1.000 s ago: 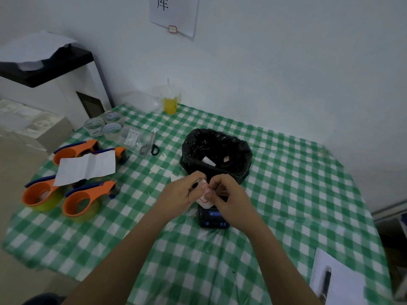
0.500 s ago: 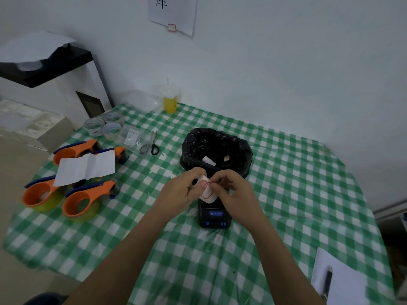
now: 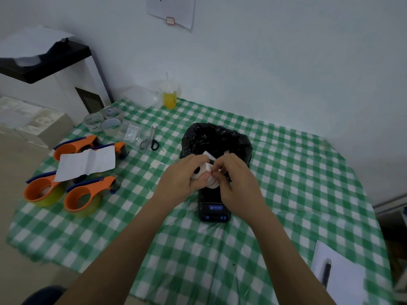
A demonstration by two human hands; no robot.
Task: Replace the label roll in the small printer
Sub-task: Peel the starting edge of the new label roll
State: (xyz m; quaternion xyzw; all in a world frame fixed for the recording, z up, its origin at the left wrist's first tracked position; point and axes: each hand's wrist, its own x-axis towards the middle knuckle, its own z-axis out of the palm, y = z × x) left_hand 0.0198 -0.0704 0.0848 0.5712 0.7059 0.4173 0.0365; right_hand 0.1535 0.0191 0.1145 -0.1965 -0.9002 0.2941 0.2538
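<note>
A small white label roll with a dark core hole and a red outline on its labels is held above the table between both hands. My left hand wraps the roll's left side. My right hand pinches the roll's loose end with thumb and forefinger. Just below the hands sits the small black printer with a lit blue display, its rear part hidden by my hands.
A bin lined with a black bag stands right behind the printer, scraps inside. Orange tape dispensers and a white sheet lie left. Scissors, tape rolls, a yellow drink sit at the back. Notepad and pen lie bottom right.
Both hands have lifted the label roll up and toward the bin, uncovering more of the printer's front. The right fingers now pinch the roll's loose end.
</note>
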